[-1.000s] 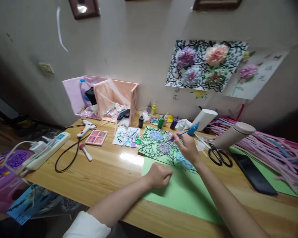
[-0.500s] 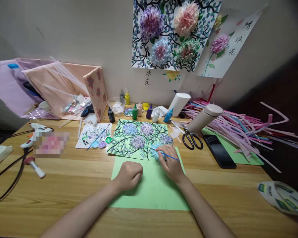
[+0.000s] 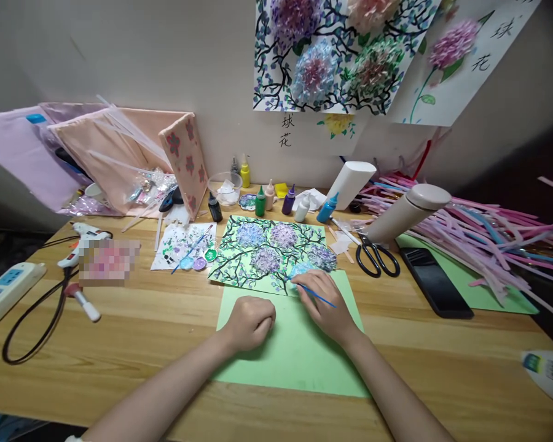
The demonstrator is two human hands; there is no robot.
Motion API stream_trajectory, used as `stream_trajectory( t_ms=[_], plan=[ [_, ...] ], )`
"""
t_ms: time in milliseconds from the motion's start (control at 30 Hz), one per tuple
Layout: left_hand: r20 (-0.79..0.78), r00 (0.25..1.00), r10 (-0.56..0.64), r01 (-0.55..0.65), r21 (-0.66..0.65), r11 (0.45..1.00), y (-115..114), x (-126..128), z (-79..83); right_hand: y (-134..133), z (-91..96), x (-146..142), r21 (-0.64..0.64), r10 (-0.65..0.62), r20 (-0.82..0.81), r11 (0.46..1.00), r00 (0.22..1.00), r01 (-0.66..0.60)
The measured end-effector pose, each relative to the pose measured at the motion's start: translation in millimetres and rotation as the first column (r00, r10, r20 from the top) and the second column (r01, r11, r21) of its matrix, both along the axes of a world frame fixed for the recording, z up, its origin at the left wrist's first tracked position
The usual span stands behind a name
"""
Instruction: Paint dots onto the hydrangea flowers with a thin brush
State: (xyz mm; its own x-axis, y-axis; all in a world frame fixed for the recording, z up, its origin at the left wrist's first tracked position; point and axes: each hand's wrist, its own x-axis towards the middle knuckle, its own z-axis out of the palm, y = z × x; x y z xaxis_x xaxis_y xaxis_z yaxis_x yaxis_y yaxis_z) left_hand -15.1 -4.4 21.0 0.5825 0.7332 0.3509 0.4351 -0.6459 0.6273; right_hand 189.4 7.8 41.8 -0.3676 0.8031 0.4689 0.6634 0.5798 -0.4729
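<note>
My right hand is closed on a thin blue paintbrush, its tip touching the light blue flower at the near edge of a flower painting. The painting lies on the wooden table, overlapping a blank light green sheet. My left hand is curled into a fist and rests on that green sheet, just left of the right hand; nothing shows in it.
Small paint bottles line the wall behind the painting. A paint-smeared paper palette lies to its left. Black scissors, a beige flask and a black phone lie right, with several pink pipe cleaners. A glue gun and power strip sit left.
My view swung right and down toward the table. My right hand came back from the paint bottles to the near edge of the painting with the brush. The left fist stayed put.
</note>
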Motion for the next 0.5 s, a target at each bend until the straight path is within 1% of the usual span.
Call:
stream_trajectory(
  t_ms=[133,333,500],
  plan=[
    [-0.015,1.0,0.006,-0.006,-0.003,1.0,-0.2,-0.6,-0.5,-0.5,-0.8,-2.0,-0.011,0.011,0.023,1.0,1.0,-0.011],
    [-0.021,1.0,0.002,-0.002,0.001,1.0,-0.2,-0.7,-0.1,-0.3,0.0,-1.9,-0.028,-0.033,0.021,0.999,0.999,0.034],
    [-0.03,1.0,-0.002,0.002,0.003,1.0,-0.2,-0.4,0.0,-0.4,-0.2,-0.8,-0.031,-0.024,0.031,0.999,0.999,0.025]
  ],
)
